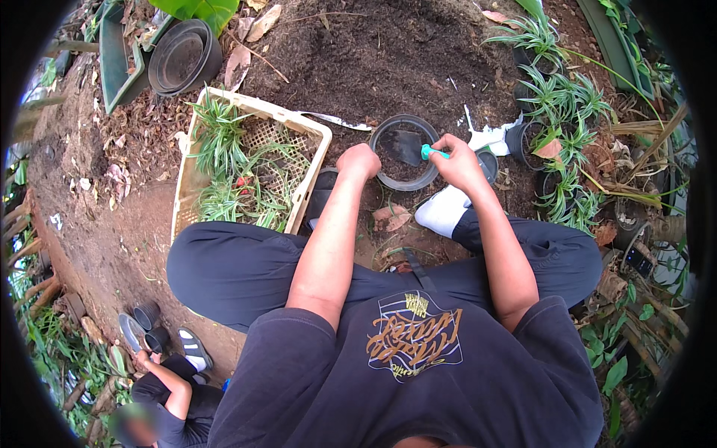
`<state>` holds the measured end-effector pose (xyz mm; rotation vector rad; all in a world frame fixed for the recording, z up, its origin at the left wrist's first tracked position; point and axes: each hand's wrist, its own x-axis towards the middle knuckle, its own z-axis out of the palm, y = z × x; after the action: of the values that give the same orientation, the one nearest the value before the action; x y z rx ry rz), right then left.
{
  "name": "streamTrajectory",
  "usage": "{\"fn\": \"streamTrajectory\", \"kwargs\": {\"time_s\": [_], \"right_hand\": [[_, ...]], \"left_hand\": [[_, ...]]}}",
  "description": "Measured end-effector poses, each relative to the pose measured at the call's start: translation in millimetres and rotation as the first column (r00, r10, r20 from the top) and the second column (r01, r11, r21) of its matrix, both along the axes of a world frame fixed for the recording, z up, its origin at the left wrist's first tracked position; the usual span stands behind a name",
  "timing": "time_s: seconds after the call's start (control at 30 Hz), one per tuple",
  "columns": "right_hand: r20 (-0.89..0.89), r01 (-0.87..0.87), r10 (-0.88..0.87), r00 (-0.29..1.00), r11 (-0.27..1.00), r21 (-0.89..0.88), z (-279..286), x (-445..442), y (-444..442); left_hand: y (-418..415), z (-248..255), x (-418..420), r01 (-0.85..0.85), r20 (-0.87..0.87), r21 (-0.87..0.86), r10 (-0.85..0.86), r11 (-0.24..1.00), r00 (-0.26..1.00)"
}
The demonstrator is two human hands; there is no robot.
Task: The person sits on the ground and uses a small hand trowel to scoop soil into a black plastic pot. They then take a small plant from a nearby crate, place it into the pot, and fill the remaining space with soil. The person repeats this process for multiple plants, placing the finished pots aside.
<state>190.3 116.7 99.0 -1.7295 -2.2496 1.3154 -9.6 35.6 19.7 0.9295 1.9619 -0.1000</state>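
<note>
A round dark plastic pot point(407, 183) stands on the soil in front of me, with some soil inside. My right hand point(456, 162) is closed on the turquoise handle point(427, 152) of a hand trowel, whose dark blade point(408, 148) lies within the pot. My left hand point(359, 161) is curled beside the pot's left rim; its fingertips are hidden, so whether it holds anything does not show. Left of it, a cream plastic crate point(313, 130) holds striped spider plants point(218, 140) and something small and red point(242, 182).
Loose dark soil point(386, 61) is heaped beyond the pot. Potted spider plants point(560, 101) line the right side, near a small dark pot point(488, 166) and torn white plastic point(493, 137). Stacked round pots point(185, 59) stand upper left. Another person point(179, 392) sits at lower left, handling pots.
</note>
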Motion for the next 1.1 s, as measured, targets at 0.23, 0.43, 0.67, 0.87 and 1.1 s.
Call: {"fn": "streamTrajectory", "kwargs": {"time_s": [0.23,0.43,0.67,0.87,1.1], "right_hand": [[0.007,0.003,-0.003,1.0,0.999,-0.038,5,2,1],[-0.003,0.005,-0.005,1.0,0.998,-0.056,0,1,0],[-0.032,0.008,-0.01,0.999,0.998,-0.064,-2,0,0],[-0.067,0.031,-0.037,0.997,0.996,-0.089,-9,0,-3],[-0.059,0.083,-0.099,0.993,0.971,-0.225,-1,-8,-4]], "left_hand": [[1,3,-1,0.009,0.007,-0.028,-0.009,1.0,1.0],[-1,3,-2,0.021,0.034,-0.016,-0.02,1.0,0.999],[1,5,-1,0.013,0.002,-0.022,-0.013,1.0,1.0],[0,2,-2,0.057,0.025,-0.014,-0.057,0.998,0.998],[0,7,0,0.106,0.005,-0.01,-0.106,0.994,0.994]]}}
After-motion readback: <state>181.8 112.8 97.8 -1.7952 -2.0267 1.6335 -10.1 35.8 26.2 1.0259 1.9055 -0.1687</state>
